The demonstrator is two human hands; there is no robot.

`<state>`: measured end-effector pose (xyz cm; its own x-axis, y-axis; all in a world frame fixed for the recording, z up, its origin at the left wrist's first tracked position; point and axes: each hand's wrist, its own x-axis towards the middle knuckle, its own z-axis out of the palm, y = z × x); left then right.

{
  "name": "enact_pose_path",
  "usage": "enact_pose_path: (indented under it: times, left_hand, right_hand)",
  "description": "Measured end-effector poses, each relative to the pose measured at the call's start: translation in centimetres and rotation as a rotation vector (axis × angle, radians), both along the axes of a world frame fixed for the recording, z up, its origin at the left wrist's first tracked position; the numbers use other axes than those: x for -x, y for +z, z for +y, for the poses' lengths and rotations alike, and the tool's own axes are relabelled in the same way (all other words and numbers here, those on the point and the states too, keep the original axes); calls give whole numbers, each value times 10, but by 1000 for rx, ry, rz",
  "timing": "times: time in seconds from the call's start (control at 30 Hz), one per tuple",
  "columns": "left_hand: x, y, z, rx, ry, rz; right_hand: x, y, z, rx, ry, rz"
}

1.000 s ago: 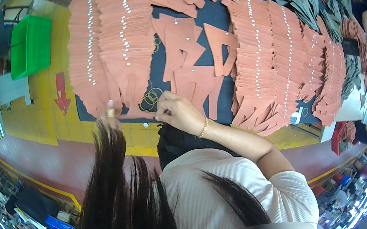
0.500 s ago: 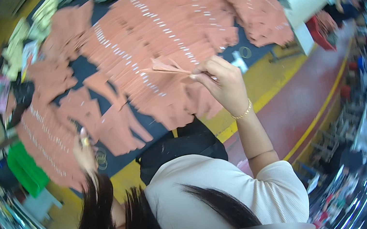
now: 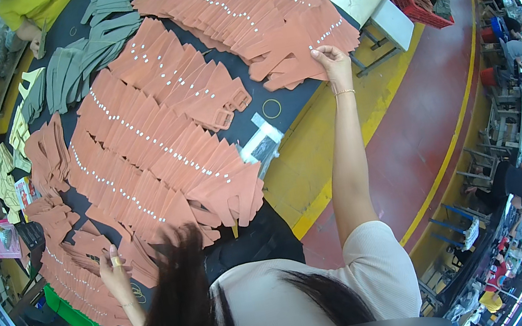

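Observation:
My right hand (image 3: pixel 335 67) reaches out to the far right, thumb and fingertips pinched on the edge of a salmon cut piece (image 3: pixel 296 45) at the near end of a fanned row. The piece looks thin and flat, with a small white tag; fabric or leather, I cannot tell. My left hand (image 3: pixel 116 278) hovers by the smaller salmon pieces (image 3: pixel 90 243) at the near left, fingers stretched up and apart, a yellow band on one finger. Between my hands spread long overlapping rows of tagged salmon pieces (image 3: pixel 137 136). Hair partly covers the near end.
The dark table (image 3: pixel 247 123) bears a rubber band (image 3: pixel 271 108) and a clear-and-white object (image 3: pixel 262 140). Grey-green pieces (image 3: pixel 73 70) lie farther back. A red crate (image 3: pixel 422 5) stands right, a green bin (image 3: pixel 69 312) left. A yellow-sleeved person's hand (image 3: pixel 37 47) works across the table.
My right hand has carried a thin salmon piece from over the middle rows out to the far right row. My view has turned, and my left hand stays by the near-left pieces.

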<state>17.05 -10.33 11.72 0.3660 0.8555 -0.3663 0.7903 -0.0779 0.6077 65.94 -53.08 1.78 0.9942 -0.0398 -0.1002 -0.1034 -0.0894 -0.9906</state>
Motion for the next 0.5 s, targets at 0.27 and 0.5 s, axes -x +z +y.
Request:
enact_pose_path:
  times: [0.27,0.5]
  left_hand:
    - [-17,17,-20,-52,64,92]
    - [-19,15,-24,-71,10,155]
  right_hand:
    - [-34,-36,-20,397,-155,-12]
    - [-42,-52,-26,515,-164,-51]
